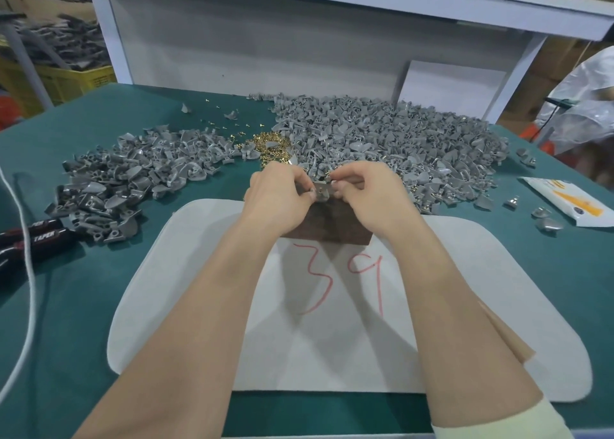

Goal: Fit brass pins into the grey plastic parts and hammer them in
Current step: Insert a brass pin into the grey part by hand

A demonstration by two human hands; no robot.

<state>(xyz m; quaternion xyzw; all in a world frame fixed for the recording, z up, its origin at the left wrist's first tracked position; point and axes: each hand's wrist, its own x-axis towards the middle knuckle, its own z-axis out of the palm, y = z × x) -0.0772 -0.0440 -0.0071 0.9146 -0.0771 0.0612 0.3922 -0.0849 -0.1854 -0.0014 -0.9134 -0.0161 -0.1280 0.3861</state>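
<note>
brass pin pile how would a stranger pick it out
Two heaps of grey plastic parts spread across the green table. In the gap between them, near the table's middle, sits the brass pin pile, the one shiny gold cluster among dull grey.

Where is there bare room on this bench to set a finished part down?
The white mat this side of the wooden block is bare, under the forearms. Green table is free between mat and pliers, and between mat and packet. Crowded: grey piles and brass pins behind the block.
</note>
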